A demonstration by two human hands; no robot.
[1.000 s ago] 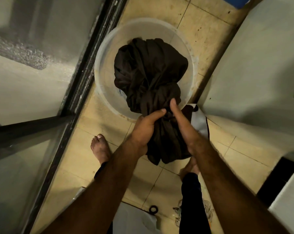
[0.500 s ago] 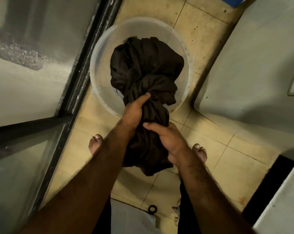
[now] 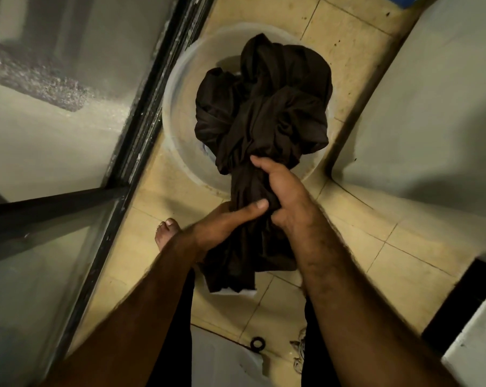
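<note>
The dark garment [image 3: 264, 113], soft, limp and seemingly heavy, hangs over the plastic tub [image 3: 177, 129], both the left hand [image 3: 225, 222] and the right hand [image 3: 286, 196] wrapped tight around its twisted neck, the soundest hold.

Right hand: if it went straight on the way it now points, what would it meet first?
Most likely the bunched mass of the dark cloth, which the right hand grips lower down; the pale tub lies behind it, though depth is unclear.
</note>
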